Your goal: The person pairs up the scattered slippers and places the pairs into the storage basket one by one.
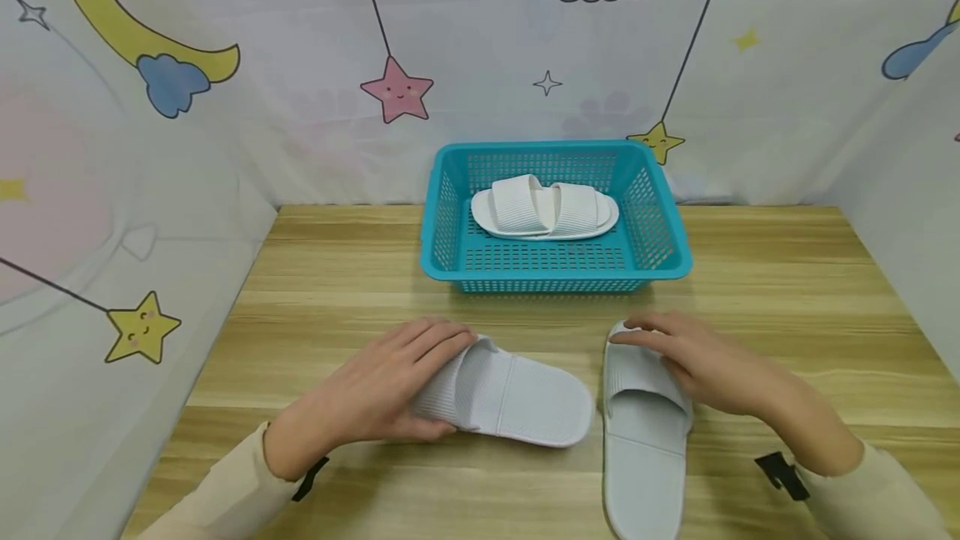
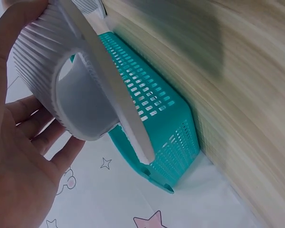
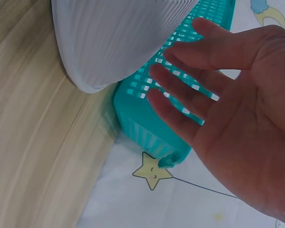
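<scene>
Two light grey slippers lie on the wooden table in the head view. My left hand [image 1: 393, 377] grips the left slipper [image 1: 543, 402] by its strap end, and its open heel points right. In the left wrist view the thumb lies along one side of that slipper's ribbed strap [image 2: 40, 45], with the fingers spread on the other side. My right hand [image 1: 716, 365] hovers over the toe of the right slipper [image 1: 645, 482], whose heel points toward me. The right wrist view shows loosely bent fingers [image 3: 175, 114] apart from this slipper [image 3: 104, 42].
A teal perforated basket [image 1: 555, 276] stands behind the slippers, close to the back curtain [image 1: 300, 48]. Inside it a pair of white slippers [image 1: 513, 207] lies side on. Patterned cloth also hangs at the left and right of the wooden table [image 1: 315, 273].
</scene>
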Motion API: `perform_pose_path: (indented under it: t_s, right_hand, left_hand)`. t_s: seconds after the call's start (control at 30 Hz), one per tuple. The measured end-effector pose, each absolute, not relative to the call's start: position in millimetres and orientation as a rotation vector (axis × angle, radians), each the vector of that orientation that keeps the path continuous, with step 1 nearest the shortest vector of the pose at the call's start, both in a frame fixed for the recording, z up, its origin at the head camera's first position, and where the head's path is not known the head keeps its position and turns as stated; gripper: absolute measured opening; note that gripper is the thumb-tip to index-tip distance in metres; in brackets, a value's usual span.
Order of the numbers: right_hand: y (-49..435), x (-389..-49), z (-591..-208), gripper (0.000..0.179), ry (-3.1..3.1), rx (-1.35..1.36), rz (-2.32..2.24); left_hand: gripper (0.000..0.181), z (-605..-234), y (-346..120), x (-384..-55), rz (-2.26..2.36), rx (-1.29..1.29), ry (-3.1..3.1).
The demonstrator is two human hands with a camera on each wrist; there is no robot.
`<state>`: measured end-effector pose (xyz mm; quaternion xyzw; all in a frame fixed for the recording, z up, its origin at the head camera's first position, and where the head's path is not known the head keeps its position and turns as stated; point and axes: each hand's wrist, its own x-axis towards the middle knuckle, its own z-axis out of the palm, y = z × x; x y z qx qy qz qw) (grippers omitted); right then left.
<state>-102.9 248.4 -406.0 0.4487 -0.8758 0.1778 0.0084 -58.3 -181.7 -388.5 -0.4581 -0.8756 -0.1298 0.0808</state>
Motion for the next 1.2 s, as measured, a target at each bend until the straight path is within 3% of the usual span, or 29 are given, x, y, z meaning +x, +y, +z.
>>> perform_pose_path:
  t_s: [0.5, 0.73, 1.2]
  right_hand:
    - [255, -91, -406, 0.085, -2.946, 1.384, 0.456]
    - [258, -85, -407, 0.086, -2.899, 1.406, 0.433]
    - [266, -76, -414, 0.121, -2.801, 1.539, 0.356]
  left_hand:
    - [0.1, -394, -178, -63, -0.382, -1.391, -2.566]
    - [0.099, -395, -178, -62, -0.398, -1.375, -2.607]
    - [0.097, -397, -179, -62, -0.396, -1.372, -2.575]
